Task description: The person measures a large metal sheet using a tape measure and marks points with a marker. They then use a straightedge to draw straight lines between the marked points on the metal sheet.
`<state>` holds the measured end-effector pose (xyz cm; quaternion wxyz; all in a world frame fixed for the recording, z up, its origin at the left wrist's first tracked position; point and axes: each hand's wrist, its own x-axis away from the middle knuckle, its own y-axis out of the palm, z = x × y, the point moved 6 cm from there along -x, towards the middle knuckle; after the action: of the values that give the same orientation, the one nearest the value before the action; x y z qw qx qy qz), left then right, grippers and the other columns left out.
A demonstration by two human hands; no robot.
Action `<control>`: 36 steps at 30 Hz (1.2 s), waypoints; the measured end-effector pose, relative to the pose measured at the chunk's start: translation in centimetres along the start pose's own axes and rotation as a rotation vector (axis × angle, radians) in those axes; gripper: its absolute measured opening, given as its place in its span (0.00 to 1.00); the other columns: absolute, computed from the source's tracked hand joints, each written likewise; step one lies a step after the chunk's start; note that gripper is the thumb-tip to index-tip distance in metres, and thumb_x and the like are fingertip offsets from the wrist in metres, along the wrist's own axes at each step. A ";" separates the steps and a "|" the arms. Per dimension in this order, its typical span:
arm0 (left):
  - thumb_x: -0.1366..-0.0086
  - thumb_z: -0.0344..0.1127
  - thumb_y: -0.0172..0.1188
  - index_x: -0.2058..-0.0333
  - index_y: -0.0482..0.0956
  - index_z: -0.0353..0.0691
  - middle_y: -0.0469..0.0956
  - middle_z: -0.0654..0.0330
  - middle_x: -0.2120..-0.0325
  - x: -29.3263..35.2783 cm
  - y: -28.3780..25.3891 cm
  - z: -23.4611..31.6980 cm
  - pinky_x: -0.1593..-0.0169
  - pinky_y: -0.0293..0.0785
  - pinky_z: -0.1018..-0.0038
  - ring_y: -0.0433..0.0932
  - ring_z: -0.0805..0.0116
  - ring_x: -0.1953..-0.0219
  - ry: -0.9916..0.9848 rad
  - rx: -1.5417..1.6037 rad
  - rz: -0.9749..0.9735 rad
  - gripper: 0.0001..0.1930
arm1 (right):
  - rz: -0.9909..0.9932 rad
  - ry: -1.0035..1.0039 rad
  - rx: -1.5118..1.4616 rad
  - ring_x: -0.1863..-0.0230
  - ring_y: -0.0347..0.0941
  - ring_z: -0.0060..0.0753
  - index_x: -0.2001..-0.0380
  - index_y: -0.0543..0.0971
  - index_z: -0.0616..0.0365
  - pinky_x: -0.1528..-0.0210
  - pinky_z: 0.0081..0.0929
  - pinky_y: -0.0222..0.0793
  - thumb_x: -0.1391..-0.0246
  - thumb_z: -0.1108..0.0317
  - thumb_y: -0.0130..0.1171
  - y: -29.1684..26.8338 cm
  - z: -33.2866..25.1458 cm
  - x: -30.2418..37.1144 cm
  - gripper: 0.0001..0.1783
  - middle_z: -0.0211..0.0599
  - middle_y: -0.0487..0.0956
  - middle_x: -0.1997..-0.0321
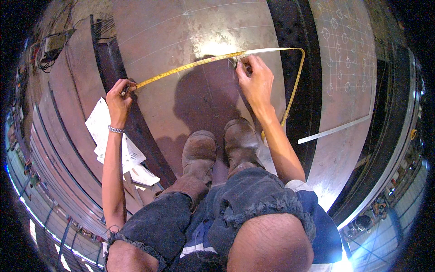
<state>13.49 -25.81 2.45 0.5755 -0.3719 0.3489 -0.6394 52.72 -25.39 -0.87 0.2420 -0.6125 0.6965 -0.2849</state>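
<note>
A yellow tape measure [186, 66] is stretched across a wide metal plate [158, 106] in front of my boots. My left hand [120, 97] is closed on the tape's end at the plate's left edge; a small dark object also shows between its fingers. My right hand [256, 79] is closed in a pinch just below the tape, towards the right edge. Its fingertips grip something small that I cannot make out. Beyond that hand the tape runs on, folds sharply over the dark gap and comes back beside my right forearm, which partly hides it.
White paper sheets [115, 136] lie at the left. My boots [199, 152] stand on the plate. A dark channel [297, 90] separates it from a right-hand plate [340, 106] marked with chalk circles and lines. A pale flat strip [333, 130] rests across there. Cables [47, 59] lie far left.
</note>
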 end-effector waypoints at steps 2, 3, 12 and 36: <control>0.44 0.19 0.63 0.65 0.80 0.34 0.82 0.55 0.67 -0.1 0.1 0.1 0.59 0.75 0.70 0.84 0.55 0.63 0.005 -0.004 -0.001 0.08 | -0.003 0.010 0.010 0.64 0.79 0.56 0.67 0.79 0.61 0.61 0.48 0.73 0.44 0.66 0.64 -0.1 0.2 0.0 0.09 0.48 0.80 0.65; 0.44 0.19 0.63 0.65 0.80 0.34 0.82 0.55 0.67 -0.1 0.1 0.0 0.59 0.75 0.70 0.84 0.55 0.63 0.002 -0.001 -0.002 0.08 | -0.009 0.017 0.018 0.64 0.79 0.56 0.67 0.79 0.61 0.61 0.48 0.73 0.44 0.66 0.64 0.0 0.2 -0.1 0.09 0.48 0.80 0.64; 0.46 0.16 0.61 0.65 0.79 0.33 0.82 0.55 0.67 0.0 0.1 -0.4 0.59 0.75 0.71 0.84 0.57 0.63 -0.006 0.009 -0.011 0.09 | 0.018 0.007 0.006 0.64 0.79 0.56 0.66 0.79 0.62 0.60 0.48 0.73 0.44 0.66 0.64 -0.1 0.2 -0.1 0.10 0.49 0.80 0.64; 0.47 0.15 0.61 0.65 0.79 0.33 0.82 0.57 0.67 0.0 0.2 0.0 0.59 0.75 0.71 0.84 0.59 0.63 0.001 0.009 0.003 0.10 | 0.052 0.034 0.054 0.61 0.79 0.58 0.64 0.79 0.64 0.58 0.48 0.73 0.44 0.67 0.62 -1.0 1.2 -0.3 0.10 0.51 0.80 0.62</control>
<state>13.55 -25.81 2.28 0.5780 -0.3686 0.3468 -0.6401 54.30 -25.33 -0.99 0.2538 -0.5825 0.7082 -0.3077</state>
